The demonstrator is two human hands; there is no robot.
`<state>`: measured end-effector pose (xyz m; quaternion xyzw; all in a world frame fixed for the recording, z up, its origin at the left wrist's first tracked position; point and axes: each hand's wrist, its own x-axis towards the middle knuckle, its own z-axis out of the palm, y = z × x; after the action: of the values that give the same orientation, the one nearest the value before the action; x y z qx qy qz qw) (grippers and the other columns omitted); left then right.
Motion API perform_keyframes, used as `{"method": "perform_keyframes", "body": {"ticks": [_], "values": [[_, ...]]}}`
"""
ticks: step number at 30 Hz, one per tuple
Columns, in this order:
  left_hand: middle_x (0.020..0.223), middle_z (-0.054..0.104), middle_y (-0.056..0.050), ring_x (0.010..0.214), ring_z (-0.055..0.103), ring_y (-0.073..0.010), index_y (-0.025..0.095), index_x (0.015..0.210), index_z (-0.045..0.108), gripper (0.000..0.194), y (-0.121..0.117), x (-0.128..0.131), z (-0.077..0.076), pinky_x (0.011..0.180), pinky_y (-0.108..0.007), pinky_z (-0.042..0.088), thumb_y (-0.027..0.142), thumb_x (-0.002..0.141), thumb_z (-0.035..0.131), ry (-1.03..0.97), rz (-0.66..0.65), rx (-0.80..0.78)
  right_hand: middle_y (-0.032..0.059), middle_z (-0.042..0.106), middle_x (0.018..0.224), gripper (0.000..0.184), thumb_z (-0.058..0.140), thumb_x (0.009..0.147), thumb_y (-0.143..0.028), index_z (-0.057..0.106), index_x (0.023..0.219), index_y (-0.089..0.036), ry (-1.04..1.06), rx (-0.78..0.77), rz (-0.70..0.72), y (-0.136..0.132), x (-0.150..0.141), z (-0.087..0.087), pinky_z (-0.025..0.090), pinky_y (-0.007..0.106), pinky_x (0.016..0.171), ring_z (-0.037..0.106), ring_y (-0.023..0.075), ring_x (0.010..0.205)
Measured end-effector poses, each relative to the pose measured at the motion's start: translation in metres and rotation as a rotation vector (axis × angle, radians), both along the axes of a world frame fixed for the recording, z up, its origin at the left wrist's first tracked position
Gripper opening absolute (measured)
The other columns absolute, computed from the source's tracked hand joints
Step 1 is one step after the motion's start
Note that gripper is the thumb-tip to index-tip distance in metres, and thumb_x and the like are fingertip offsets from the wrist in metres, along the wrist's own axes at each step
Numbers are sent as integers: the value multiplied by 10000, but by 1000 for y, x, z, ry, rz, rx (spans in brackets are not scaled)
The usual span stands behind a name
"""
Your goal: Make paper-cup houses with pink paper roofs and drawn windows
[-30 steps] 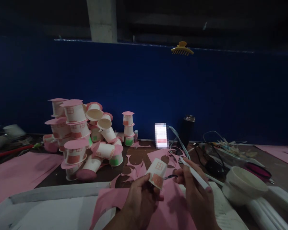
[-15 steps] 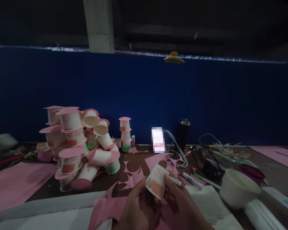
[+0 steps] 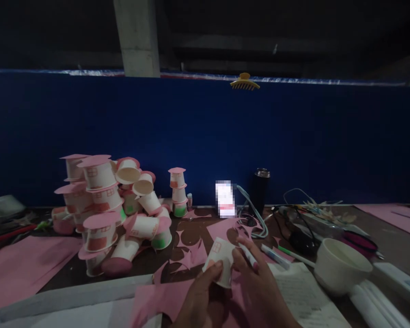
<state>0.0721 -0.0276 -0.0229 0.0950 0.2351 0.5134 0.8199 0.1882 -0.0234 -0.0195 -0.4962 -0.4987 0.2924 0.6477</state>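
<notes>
A blue panel (image 3: 205,127) spans the view behind the desk (image 3: 389,237), running out of frame on both sides. The desk is mostly covered, and its near edge is out of sight. At the lower left lies a shallow white box (image 3: 71,300), cut off by the bottom of the picture. Behind it the heap of paper cups with pink discs (image 3: 104,198) is partly stacked, partly tipped over; the cups at its back are hidden by those in front, so their number cannot be told. Pink sheets (image 3: 23,264) spread at the far left, cropped by the frame.

Both hands are cut off at the wrists. The left hand (image 3: 201,296) holds the paper cup (image 3: 222,257) tilted, above pink paper at the near middle of the desk; its thumb lies over part of the orange drawing, and its other fingers are hard to make out. The right hand (image 3: 258,282) has its fingers closed around a white marker (image 3: 248,254), just beside the cup; whether they touch the cup is unclear. The right hand overlaps a printed sheet (image 3: 304,291), its text too blurred to read. A white bowl (image 3: 341,266) stands to the right. The dark flask (image 3: 260,193) almost merges with the panel, and the lit phone (image 3: 225,199) has a pixelated screen. Small and high up sits a yellow claw clip (image 3: 245,82)
</notes>
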Motion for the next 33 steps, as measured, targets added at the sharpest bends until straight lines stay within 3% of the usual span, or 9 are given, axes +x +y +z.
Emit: {"method": "perform_keyframes", "body": {"ticks": [3, 6, 8, 11, 14, 17, 21, 27, 33], "values": [[596, 609, 4, 440, 530, -114, 156, 781, 573, 77, 2, -1, -2, 444, -228, 390, 176, 751, 641, 125, 78, -67, 80, 718, 953, 387, 533, 856, -426, 576, 1165, -195, -54, -34, -69, -2, 13, 8, 561, 294, 672, 685, 207, 794], [573, 575, 12, 418, 497, -103, 154, 771, 553, 107, 3, -2, -4, 429, -226, 368, 226, 766, 632, 184, 80, -68, 38, 707, 732, 311, 530, 854, -438, 667, 979, -189, -145, -1, -122, -11, 18, 17, 536, 254, 612, 648, 174, 637], [616, 597, -10, 460, 522, -112, 142, 808, 569, 112, 3, -3, -7, 469, -236, 396, 230, 767, 626, 186, 79, -43, 10, 664, 642, 291, 543, 852, -426, 669, 983, -198, -217, 60, -126, -17, 16, 19, 517, 237, 573, 617, 160, 587], [684, 629, -43, 544, 567, -135, 129, 843, 588, 143, 3, -4, -12, 529, -252, 427, 242, 764, 628, 175, 86, -3, 23, 678, 763, 274, 534, 874, -344, 625, 1092, -205, -365, 230, -62, -22, 13, 18, 516, 239, 565, 596, 136, 559], [734, 643, -65, 616, 593, -157, 116, 856, 602, 153, 3, -3, -14, 531, -255, 425, 239, 767, 622, 147, 85, 46, 69, 685, 933, 252, 537, 878, -272, 611, 1108, -197, -476, 321, -16, -22, 12, 15, 532, 270, 655, 632, 150, 659], [767, 646, -68, 641, 592, -158, 109, 881, 609, 146, 2, -3, -11, 523, -256, 423, 201, 767, 616, 152, 97, 35, 87, 680, 985, 236, 531, 885, -273, 614, 1091, -194, -533, 308, -30, -20, 14, 14, 532, 285, 681, 652, 177, 761], [788, 646, -59, 651, 582, -149, 112, 891, 617, 173, 1, -3, -9, 537, -258, 438, 209, 753, 653, 157, 89, 48, 80, 686, 989, 226, 515, 897, -297, 615, 1076, -202, -580, 267, -65, -18, 14, 12, 530, 277, 645, 661, 173, 747], [786, 652, -65, 648, 588, -148, 112, 884, 621, 178, 2, -5, -11, 521, -245, 435, 234, 759, 656, 169, 72, 35, 76, 693, 979, 201, 512, 902, -295, 617, 1047, -204, -632, 292, -97, -18, 13, 12, 520, 306, 771, 665, 194, 868], [760, 652, -67, 617, 573, -142, 107, 832, 627, 108, 1, -4, -7, 506, -245, 431, 189, 762, 633, 144, 87, 18, 78, 695, 964, 193, 513, 902, -291, 621, 1033, -200, -622, 291, -88, -17, 12, 12, 521, 305, 780, 667, 199, 890]]}}
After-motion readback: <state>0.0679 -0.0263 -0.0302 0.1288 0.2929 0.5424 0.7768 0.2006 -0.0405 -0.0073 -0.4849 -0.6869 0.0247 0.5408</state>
